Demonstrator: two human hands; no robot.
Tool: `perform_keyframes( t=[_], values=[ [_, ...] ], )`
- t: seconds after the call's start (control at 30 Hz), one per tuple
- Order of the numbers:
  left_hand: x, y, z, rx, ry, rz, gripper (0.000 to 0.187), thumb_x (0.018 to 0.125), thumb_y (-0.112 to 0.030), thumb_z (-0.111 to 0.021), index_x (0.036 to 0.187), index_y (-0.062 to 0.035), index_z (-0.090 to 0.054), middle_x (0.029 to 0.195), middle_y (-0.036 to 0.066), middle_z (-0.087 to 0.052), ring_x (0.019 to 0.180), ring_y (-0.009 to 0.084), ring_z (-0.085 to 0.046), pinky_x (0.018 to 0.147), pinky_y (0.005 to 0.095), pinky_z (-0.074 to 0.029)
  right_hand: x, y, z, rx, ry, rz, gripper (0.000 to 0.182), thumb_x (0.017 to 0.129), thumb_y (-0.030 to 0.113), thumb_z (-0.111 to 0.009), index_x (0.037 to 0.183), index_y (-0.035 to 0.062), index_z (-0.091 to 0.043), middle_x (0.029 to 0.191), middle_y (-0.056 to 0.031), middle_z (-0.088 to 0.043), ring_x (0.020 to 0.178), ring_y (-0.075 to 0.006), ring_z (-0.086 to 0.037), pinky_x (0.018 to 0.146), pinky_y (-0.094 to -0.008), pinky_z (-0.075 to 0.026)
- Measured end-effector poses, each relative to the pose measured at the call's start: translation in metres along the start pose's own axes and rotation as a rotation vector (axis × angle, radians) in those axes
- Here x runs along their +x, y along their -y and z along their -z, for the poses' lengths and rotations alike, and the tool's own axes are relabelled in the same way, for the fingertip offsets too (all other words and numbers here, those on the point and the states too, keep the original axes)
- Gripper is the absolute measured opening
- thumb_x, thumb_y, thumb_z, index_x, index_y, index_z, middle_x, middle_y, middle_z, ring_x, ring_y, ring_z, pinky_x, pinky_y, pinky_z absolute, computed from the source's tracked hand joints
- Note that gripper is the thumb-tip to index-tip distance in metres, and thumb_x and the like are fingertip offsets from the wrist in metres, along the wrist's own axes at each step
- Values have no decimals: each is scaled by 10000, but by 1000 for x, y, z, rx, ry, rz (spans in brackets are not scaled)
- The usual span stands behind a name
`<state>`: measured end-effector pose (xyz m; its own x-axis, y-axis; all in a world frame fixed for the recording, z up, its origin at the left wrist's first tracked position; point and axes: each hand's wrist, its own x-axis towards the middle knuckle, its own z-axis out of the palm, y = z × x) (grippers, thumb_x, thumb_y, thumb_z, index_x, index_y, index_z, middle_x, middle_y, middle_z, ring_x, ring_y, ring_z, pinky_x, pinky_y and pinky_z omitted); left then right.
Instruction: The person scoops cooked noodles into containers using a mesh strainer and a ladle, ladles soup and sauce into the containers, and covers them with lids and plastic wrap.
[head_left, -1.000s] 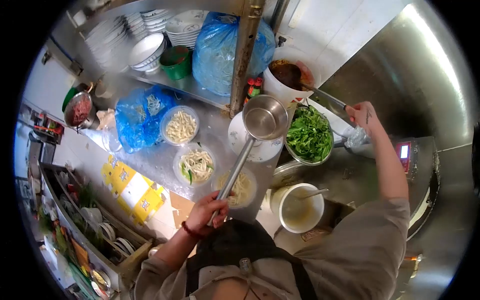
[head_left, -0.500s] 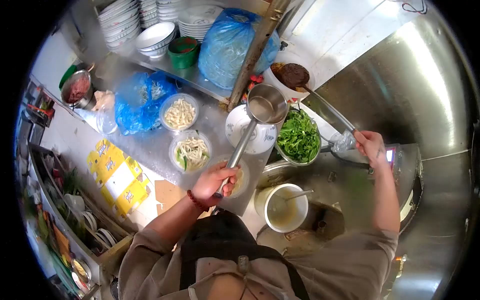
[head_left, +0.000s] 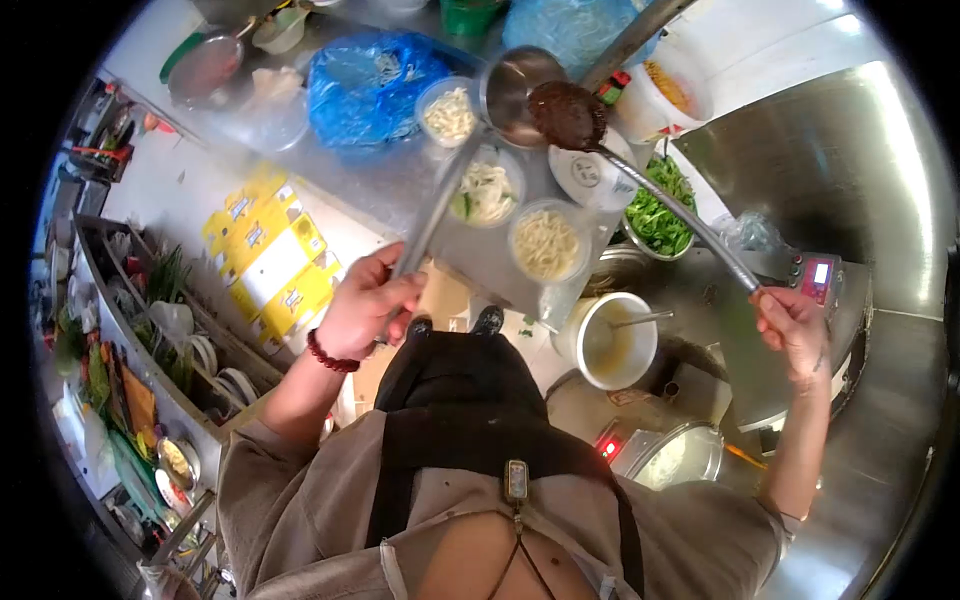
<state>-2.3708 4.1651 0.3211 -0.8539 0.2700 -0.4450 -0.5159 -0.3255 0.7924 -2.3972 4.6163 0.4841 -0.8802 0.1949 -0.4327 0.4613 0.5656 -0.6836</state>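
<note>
The left hand (head_left: 372, 308) and the right hand (head_left: 795, 325) are apart, each closed around a long handle. The left hand holds a metal pot (head_left: 503, 98); the right holds a ladle (head_left: 567, 115) of dark brown sauce at the pot's edge, above the worktop (head_left: 480, 262). Below lie noodle bowls (head_left: 548, 240) and a white plate (head_left: 590, 178). Beyond the pot is a blue bag (head_left: 560, 35).

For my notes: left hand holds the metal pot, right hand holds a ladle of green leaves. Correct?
Not leaves: the head view shows dark paste in the ladle. The left hand does hold the pot, and the right hand the ladle.
</note>
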Motion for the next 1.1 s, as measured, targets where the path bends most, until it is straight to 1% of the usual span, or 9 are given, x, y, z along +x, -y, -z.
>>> perform_keyframes(
  t=[0.17,0.27,0.37,0.47,0.77,0.87,0.9,1.0,1.1],
  values=[
    [-36,-1,61,64,-185,-103,309,863,-48,-534,1152,53,-490,642,6,-502,359,59,-427,323,183,-344,4,-33,-86,-35,66,15,230,869,216,-642,975,13,-653,627,-31,-572,502,-68,-452,453,-215,-347],
    [-55,-3,78,30,-239,-102,265,886,-61,-535,1136,23,-508,651,9,-498,366,57,-427,330,185,-338,11,-52,-131,-428,-95,391,204,860,216,-629,976,51,-655,671,-100,-623,554,-193,-580,520,-324,-450],
    [-66,-1,90,18,-267,-118,303,889,-65,-533,1176,25,-502,652,10,-497,366,54,-419,330,182,-329,0,-38,-159,-818,-273,485,195,847,218,-620,982,81,-649,755,-142,-645,677,-335,-635,617,-418,-489],
    [-70,0,95,-6,-271,-144,309,887,-53,-529,1183,29,-499,652,11,-497,364,55,-416,328,183,-322,-3,-36,-169,-861,-331,528,211,835,239,-635,991,99,-656,814,-157,-652,745,-364,-620,640,-415,-493],
    [-67,-1,97,95,-293,-126,315,879,-42,-530,1179,42,-484,654,13,-506,365,57,-422,326,190,-326,-8,-47,-156,-834,-422,592,239,835,236,-651,984,48,-657,709,-103,-646,597,-295,-616,541,-377,-483],
    [-62,-4,90,232,-322,-110,313,868,-36,-534,1164,54,-485,635,7,-502,361,59,-420,326,195,-330,2,-67,-128,-300,-192,296,284,840,238,-669,983,-7,-656,650,-34,-606,526,-179,-562,505,-303,-450],
    [-60,-6,87,287,-327,-106,311,865,-33,-535,1159,58,-486,627,5,-500,358,59,-419,326,197,-332,-1,-60,-117,-165,-101,178,301,857,220,-664,1007,-40,-641,643,6,-550,492,-76,-455,453,-225,-366],
    [-58,-18,73,401,-270,-31,305,856,-20,-533,1146,66,-493,602,0,-491,347,59,-409,323,201,-330,-17,-38,-90,160,40,-85,258,878,222,-635,984,-13,-633,631,7,-527,474,-36,-388,433,-187,-274],
    [-51,-24,50,192,-138,30,317,855,-22,-522,1157,74,-505,589,6,-491,338,60,-399,317,190,-317,-19,-35,-56,274,69,-97,252,879,199,-630,991,-28,-626,619,0,-521,455,-31,-372,407,-182,-250]
  ],
)
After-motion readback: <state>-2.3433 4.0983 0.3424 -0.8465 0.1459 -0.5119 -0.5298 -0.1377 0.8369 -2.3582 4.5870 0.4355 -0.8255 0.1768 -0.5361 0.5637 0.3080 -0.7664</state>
